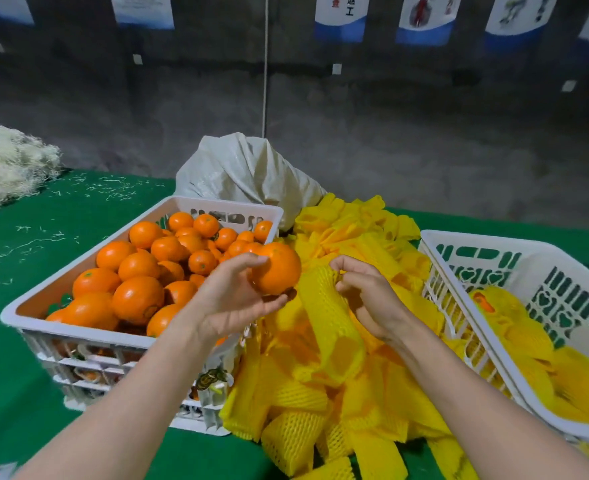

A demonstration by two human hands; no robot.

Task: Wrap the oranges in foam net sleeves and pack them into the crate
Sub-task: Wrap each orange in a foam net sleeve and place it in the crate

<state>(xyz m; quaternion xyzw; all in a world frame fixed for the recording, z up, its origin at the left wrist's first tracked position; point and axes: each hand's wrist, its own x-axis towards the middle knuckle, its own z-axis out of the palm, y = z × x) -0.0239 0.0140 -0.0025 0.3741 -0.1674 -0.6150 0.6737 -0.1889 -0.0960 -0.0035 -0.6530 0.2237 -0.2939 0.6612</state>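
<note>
Head view. Left hand (230, 299) grips one round orange fruit (277, 268), thumb and fingers curled round it, above the left edge of the heap of yellow foam net sleeves (300, 400). Right hand (366, 296) pinches the upper rim of a single yellow foam net tube (327, 327) over the heap (tube hangs down, mouth just beside the fruit).

Left of the heap: white slotted plastic crate (78, 258) of loose oranges (137, 299). Right of the heap: second white slotted crate (494, 244) holding net-wrapped oranges (528, 341). Behind the heap: white woven sack (244, 171).
</note>
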